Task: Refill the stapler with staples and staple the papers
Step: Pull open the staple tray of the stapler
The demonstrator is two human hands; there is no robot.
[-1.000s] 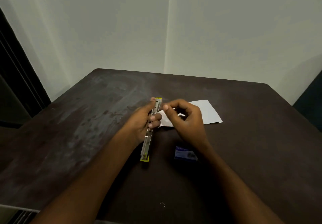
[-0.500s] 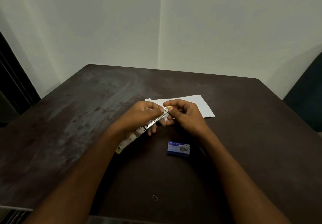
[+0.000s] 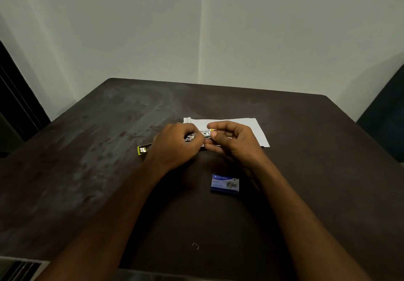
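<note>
Right now both hands grip the stapler (image 3: pixel 207 133), which is swung open into one long strip lying roughly left to right above the dark table (image 3: pixel 306 171). The left hand (image 3: pixel 175 147) is wrapped over its middle, fingers curled around the metal. The right hand (image 3: pixel 231 140) pinches the far end, thumb and forefinger closed on the silver channel beside a yellow tip. The stapler's other yellow end pokes out to the left of the left hand. Whether any staples sit in the channel, I cannot tell. Behind the hands, white papers (image 3: pixel 255 129) lie flat on the table, partly covered by the right hand. Nearer the person, a small blue box of staples (image 3: pixel 225 183) rests on the tabletop between the forearms. One loose staple (image 3: pixel 195 245) lies closer still, well apart from the box.
</note>
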